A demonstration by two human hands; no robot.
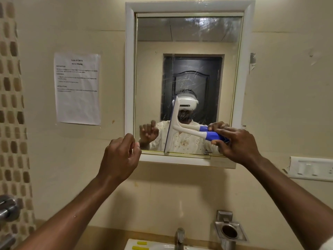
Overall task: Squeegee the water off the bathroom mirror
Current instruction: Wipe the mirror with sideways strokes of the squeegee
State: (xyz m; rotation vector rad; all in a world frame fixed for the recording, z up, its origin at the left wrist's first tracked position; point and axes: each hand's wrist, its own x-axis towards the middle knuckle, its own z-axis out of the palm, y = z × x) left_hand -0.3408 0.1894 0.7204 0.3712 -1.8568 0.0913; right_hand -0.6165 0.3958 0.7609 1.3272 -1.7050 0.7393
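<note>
A white-framed mirror (187, 37) hangs on the beige wall, its glass streaked with water near the top and middle. A white squeegee (173, 127) with a blue grip stands with its blade upright against the lower glass, reaching down to the bottom edge. My right hand (236, 143) is closed around the blue grip at the mirror's lower right. My left hand (119, 156) hovers by the frame's lower left corner, fingers loosely curled, holding nothing.
A printed paper sheet (77, 88) is taped left of the mirror. Below are a tap (179, 238) over a white basin (149, 245), a steel holder (229, 230) and a switch plate (311, 167) at right. Patterned tiles (10, 105) line the left.
</note>
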